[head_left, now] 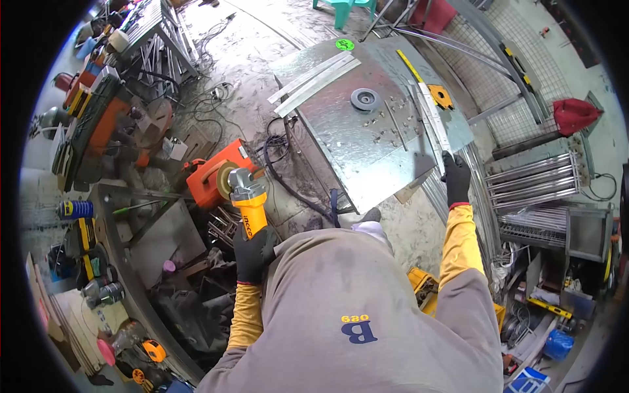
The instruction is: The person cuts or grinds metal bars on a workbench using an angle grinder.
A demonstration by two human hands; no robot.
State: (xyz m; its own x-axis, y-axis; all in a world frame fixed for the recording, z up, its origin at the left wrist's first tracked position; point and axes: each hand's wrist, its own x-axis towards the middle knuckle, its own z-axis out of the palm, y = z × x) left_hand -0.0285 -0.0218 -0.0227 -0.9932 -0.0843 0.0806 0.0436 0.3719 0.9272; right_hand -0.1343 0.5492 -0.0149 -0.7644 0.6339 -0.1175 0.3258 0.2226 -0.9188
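Note:
My left hand, in a dark glove, is wrapped round the yellow body of an angle grinder. The grinder points up and away from me, its disc at the far end. In my right hand, also gloved, is the near end of a long pale metal bar, which lies along the right side of a sheet-metal worktop. Beside the bar rests an orange tape measure with a yellow blade extended. A grey disc lies mid-worktop among small metal bits.
Two flat metal strips cross the worktop's far left corner. An orange case stands behind the grinder. A dark cable runs along the floor beside the worktop. Metal racks stand at right, and a cluttered bench at left.

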